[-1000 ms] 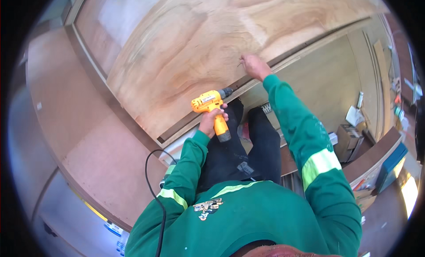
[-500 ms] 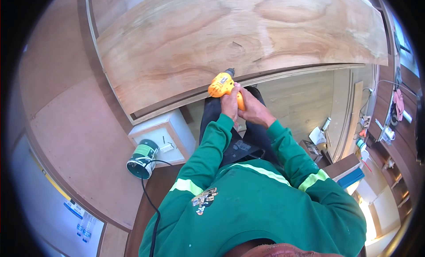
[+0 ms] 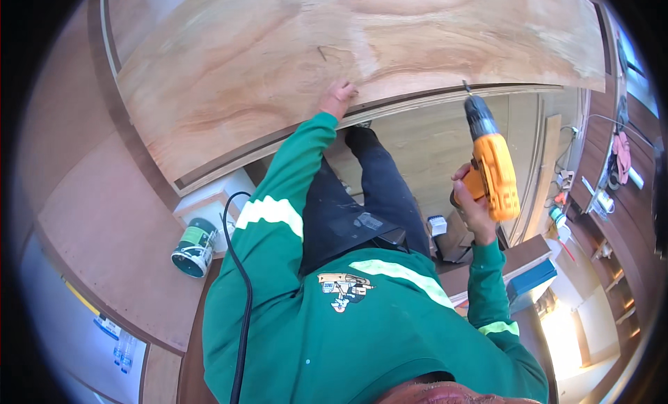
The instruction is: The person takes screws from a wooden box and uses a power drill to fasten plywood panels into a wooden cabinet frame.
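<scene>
Cluttered workroom, with brown panels (image 3: 104, 223) along the left and a broad plywood sheet (image 3: 257, 77) lying across the far side; near its left corner, a paint-smeared bucket (image 3: 195, 247). Out to the right of the legs (image 3: 390, 181), holds a yellow drill (image 3: 497, 171), bit (image 3: 466, 87) pointing forward and slightly left, long axis running steeply from lower right to upper left. Wraps the right hand (image 3: 474, 206) around the grip, elbow bent. Reaches forward with the left hand (image 3: 338, 98) to the sheet's near edge, fingers curled; cannot tell whether holding anything small.
</scene>
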`<state>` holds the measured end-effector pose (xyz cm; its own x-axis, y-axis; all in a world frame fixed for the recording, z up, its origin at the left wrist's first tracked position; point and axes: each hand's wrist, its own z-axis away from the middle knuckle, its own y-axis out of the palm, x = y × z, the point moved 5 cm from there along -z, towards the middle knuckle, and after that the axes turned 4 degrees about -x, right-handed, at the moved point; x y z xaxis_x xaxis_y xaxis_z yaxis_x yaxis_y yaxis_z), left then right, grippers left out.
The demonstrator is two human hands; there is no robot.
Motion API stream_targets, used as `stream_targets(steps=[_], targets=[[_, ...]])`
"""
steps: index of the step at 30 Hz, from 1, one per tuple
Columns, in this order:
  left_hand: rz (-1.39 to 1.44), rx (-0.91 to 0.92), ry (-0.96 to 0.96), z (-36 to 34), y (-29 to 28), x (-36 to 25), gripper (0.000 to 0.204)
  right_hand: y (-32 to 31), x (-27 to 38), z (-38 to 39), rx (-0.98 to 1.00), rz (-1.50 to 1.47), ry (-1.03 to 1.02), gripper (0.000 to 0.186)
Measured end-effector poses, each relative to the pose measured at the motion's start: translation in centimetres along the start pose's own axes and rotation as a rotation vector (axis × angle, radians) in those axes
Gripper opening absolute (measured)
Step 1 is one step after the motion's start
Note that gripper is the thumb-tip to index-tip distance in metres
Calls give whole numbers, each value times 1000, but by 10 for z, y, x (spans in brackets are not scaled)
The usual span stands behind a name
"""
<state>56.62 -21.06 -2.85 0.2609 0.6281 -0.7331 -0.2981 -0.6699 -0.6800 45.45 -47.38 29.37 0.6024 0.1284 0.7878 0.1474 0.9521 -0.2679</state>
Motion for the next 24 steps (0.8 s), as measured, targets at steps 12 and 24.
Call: stream_targets(steps=[12,24], targets=[[-311,229,293,-12,-14,-32,14,33,-39,-44,67,-115,109,26],[155,92,-234,77,-484,-351,19,44,10,-62,411,-32,29,24]])
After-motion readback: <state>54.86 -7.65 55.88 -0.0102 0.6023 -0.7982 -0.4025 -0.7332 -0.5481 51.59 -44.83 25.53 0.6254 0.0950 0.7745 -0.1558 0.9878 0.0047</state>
